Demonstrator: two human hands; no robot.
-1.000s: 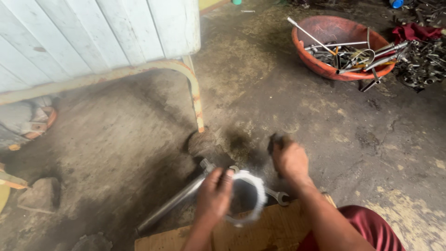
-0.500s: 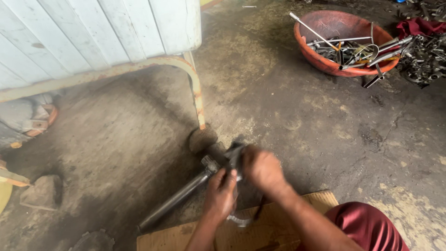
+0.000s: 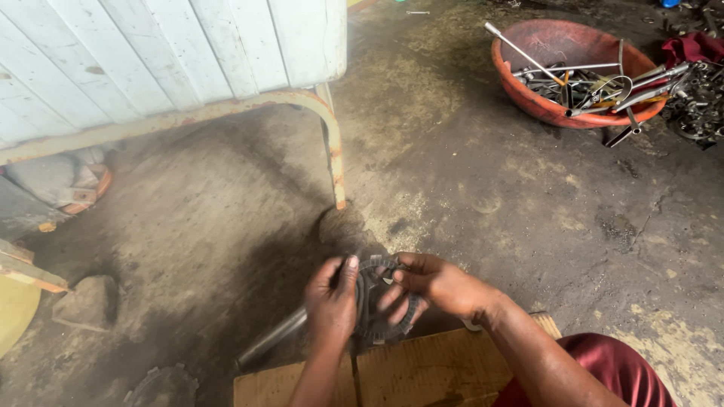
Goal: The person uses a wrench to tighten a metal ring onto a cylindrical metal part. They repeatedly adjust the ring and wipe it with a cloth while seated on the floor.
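Both of my hands hold a dark, toothed metal ring, like a gear or clutch disc, just above a metal shaft that slants down to the left. My left hand grips the ring's left edge with the thumb up. My right hand grips its right side, fingers curled across the face. A wooden board lies below my hands, and my knee in maroon cloth shows at the bottom right.
A red basin full of metal tools and rods sits at the upper right. A white panelled structure on a rusty metal leg stands at the upper left. A stone and another toothed disc lie on the oily concrete floor.
A second ago my left hand held a pale round part and my right hand reached to the floor. Now both hands are together on the dark toothed ring over the shaft.
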